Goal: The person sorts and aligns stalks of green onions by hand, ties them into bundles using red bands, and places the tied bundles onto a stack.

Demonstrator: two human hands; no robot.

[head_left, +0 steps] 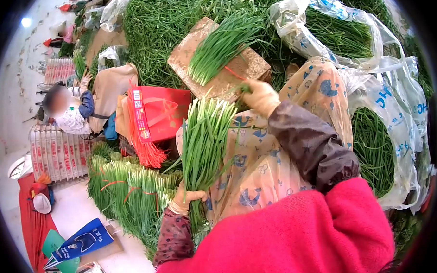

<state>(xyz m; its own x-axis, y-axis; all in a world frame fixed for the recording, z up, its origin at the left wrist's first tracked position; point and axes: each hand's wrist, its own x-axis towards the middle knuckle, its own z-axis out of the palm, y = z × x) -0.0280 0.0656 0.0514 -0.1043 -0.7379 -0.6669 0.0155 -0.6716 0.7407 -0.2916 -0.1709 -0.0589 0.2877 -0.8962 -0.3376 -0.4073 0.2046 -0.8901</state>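
Observation:
My gloved left hand (187, 200) is wrapped round the lower, leafy part of a bunch of garlic chives (204, 142). The bunch stands over my lap with its pale cut ends pointing up and away. At the near edge of a wooden board (255, 63), my gloved right hand (260, 99) is closed, with a little green leaf showing at its fingertips. Another pile of chives (225, 45) lies across that board, and a red tie (234, 73) lies beside it. A patterned plastic apron (258, 183) covers my lap.
Tied chive bundles (129, 192) stand at my left. Near them, a red box (167, 114) carries red ties (149, 151). Loose chives (162, 37) heap behind the board. Clear plastic bags (395, 96) of chives stand at right. A co-worker (73, 115) sits at far left.

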